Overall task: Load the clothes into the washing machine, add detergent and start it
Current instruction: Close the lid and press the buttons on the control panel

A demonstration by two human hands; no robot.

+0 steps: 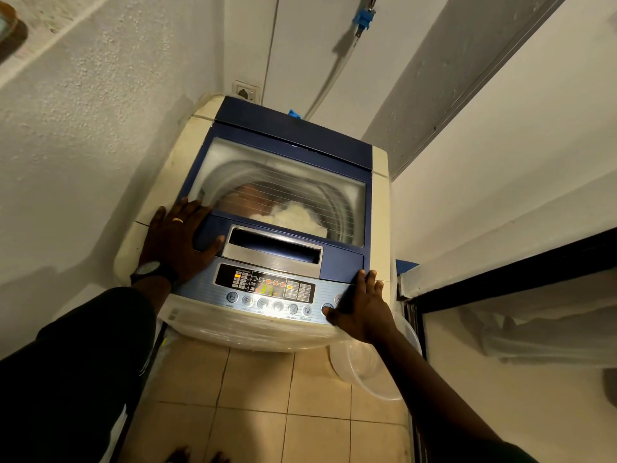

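— Which way does it face?
— The blue-and-cream top-loading washing machine [293,128] stands in the corner, its silver control panel [267,289] toward the person and its clear lid [283,175] down flat.
— Hands?
— The left hand [180,238] lies flat, fingers spread, on the lid's front-left corner. The right hand [362,307], fingers straight, rests on the panel's right end, thumb on a round button.
— Unclear?
— The white clothes [293,217] blur under the lid, and the display digits are unreadable.

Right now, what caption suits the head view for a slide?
Lid closed over the laundry, left hand flat on it, right hand thumbing a button on the lit control panel.
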